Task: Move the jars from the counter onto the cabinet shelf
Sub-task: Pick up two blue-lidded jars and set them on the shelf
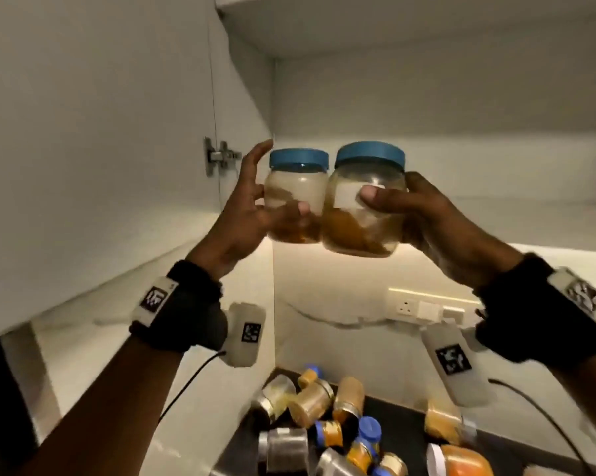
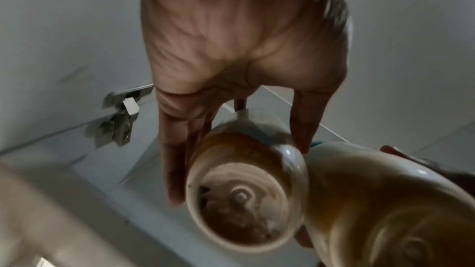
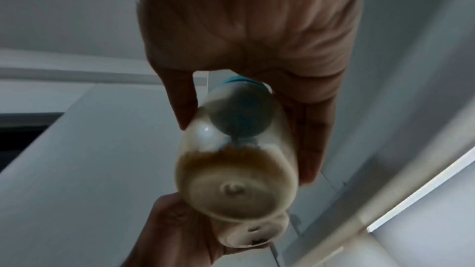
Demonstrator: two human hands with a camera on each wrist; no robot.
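Holding two clear, blue-lidded jars side by side in front of the open cabinet (image 1: pixel 427 97), the person has both arms raised, a dark band with white coded tags on each wrist. The left hand (image 1: pixel 251 214) grips the left jar (image 1: pixel 294 197), thumb pressed across its front and fingers spread behind it, the index fingertip reaching up past the lid. The right hand (image 1: pixel 437 228) grips the right jar (image 1: pixel 365 201), thumb curled over the white label and fingers wrapped round the far side. Both jars hold a brownish-orange mass low down under cloudy walls, and their sides touch. They hang in the air at the cabinet's mouth, upright or nearly so, level with the front edge of the cabinet shelf (image 1: pixel 516 218), whose pale board runs off behind the right hand. A metal hinge (image 1: pixel 219 159) sits on the cabinet's left wall, just beside the left hand's fingers. The left wrist view looks up at the left jar's round base between thumb and fingers, with the other jar's base pressed against it. The right wrist view shows the right jar from below, thumb on one side and fingers on the other. Well below the cabinet, on the dark counter (image 1: pixel 403 438), lies a heap of other jars (image 1: pixel 327 424), several on their sides. A wall socket (image 1: pixel 406 307) sits under the cabinet, above them.
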